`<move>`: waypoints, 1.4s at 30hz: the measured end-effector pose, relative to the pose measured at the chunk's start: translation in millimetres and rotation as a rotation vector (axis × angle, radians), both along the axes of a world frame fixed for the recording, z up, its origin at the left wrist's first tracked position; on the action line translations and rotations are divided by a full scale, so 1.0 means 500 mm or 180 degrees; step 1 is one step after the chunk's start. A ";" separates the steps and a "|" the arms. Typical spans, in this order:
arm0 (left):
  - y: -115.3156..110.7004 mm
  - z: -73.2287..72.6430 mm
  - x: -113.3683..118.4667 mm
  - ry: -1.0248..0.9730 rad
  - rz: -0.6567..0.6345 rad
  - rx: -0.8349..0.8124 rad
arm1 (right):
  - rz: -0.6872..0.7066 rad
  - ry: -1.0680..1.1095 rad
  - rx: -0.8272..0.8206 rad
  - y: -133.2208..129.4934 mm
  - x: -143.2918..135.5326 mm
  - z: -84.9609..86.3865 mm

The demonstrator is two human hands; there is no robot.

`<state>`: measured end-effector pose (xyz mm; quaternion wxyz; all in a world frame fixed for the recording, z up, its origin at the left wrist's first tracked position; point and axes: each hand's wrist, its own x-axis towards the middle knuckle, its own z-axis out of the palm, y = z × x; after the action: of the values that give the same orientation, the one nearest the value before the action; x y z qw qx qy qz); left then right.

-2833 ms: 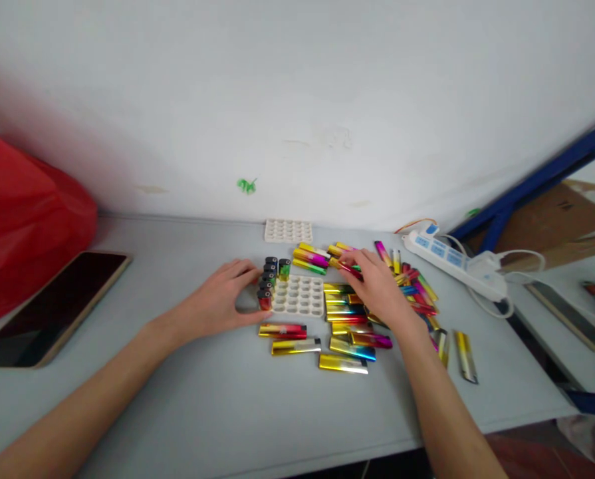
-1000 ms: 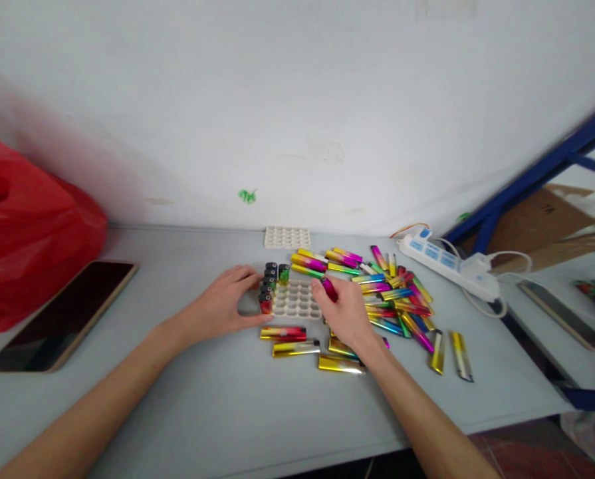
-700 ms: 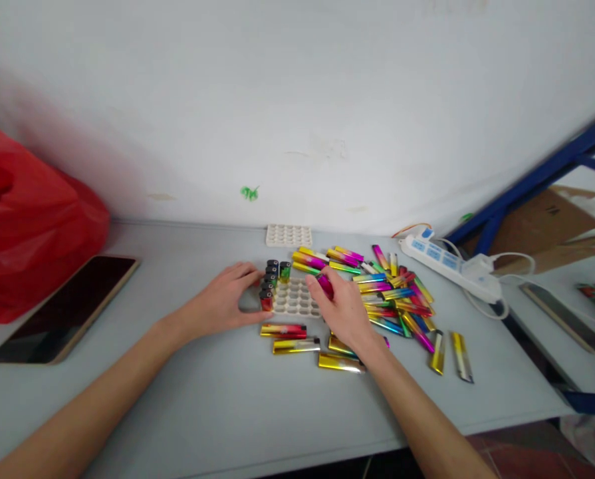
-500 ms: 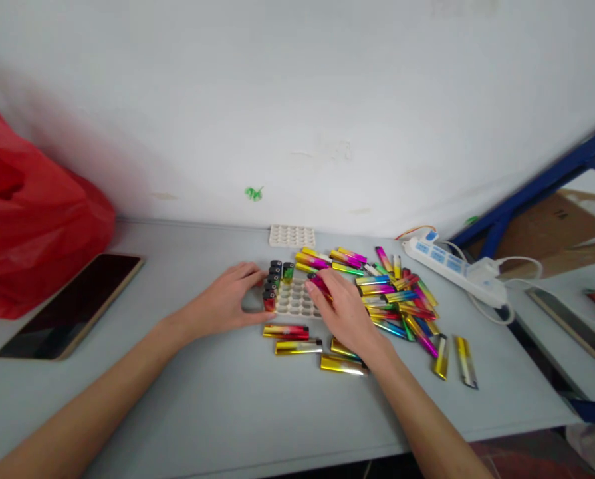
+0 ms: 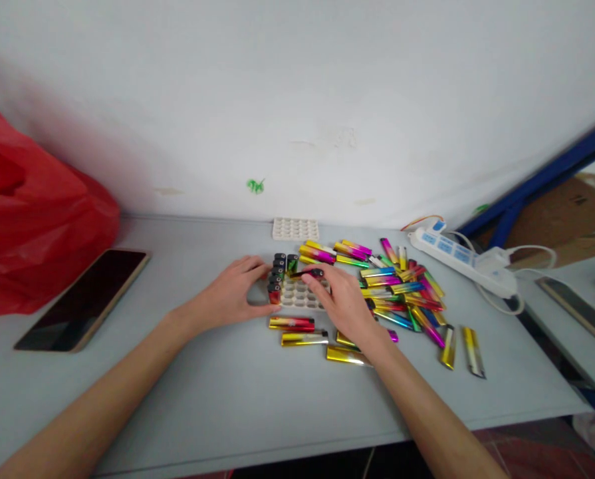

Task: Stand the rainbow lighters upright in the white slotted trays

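Observation:
A white tray (image 5: pixel 300 297) with rows of round holes lies on the table. Several lighters (image 5: pixel 276 278) with black tops stand upright along its left side, and a green one (image 5: pixel 292 263) stands beside their far end. My left hand (image 5: pixel 237 291) curves around the tray's left edge, thumb at the near corner and fingers by the far lighters. Over the tray, my right hand (image 5: pixel 344 296) pinches a lighter (image 5: pixel 311 273), dark-topped and tilted nearly flat, its body pointing left. The right palm covers part of the tray's right side.
Many shiny coloured lighters (image 5: pixel 401 293) lie in a loose pile to the right, with several (image 5: pixel 304 338) in front of the tray. A second white tray (image 5: pixel 296 229) is near the wall. A power strip (image 5: pixel 464 259), phone (image 5: pixel 82 299) and red bag (image 5: pixel 42 226) flank the area.
My right hand has turned the lighter from beside the tray to a nearly flat tilt over the holes, near the upright ones. My left hand stays at the tray's edge. The view has shifted slightly.

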<state>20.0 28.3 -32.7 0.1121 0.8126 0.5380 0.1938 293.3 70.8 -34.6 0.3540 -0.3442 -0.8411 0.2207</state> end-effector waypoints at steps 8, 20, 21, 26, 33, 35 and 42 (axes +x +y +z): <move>-0.001 0.004 0.004 -0.0015 -0.0022 -0.0016 | -0.0432 -0.1002 0.0596 -0.003 -0.045 0.004; 0.005 0.000 0.003 0.0093 -0.0021 0.0077 | -0.0239 -0.1309 0.0918 0.015 -0.060 0.004; 0.005 0.000 0.003 0.0109 -0.0005 0.0083 | -0.0258 -0.1308 0.0907 0.016 -0.059 0.004; 0.005 0.001 0.003 0.0107 0.0012 0.0053 | -0.0117 -0.1382 0.0900 0.017 -0.055 0.003; 0.004 0.006 0.005 0.0090 0.0042 0.0057 | -0.0208 -0.1584 0.0949 0.007 -0.055 0.007; 0.004 0.006 0.005 0.0081 0.0025 0.0059 | -0.0218 -0.1612 0.0965 0.002 -0.060 0.007; 0.012 -0.008 -0.003 0.0050 0.0082 0.0123 | -0.0695 -0.1249 0.0814 -0.009 -0.064 0.016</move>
<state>18.4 34.2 -36.9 0.0897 0.8092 0.5455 0.1992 261.1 66.4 -26.3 0.2465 -0.4216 -0.8726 0.0020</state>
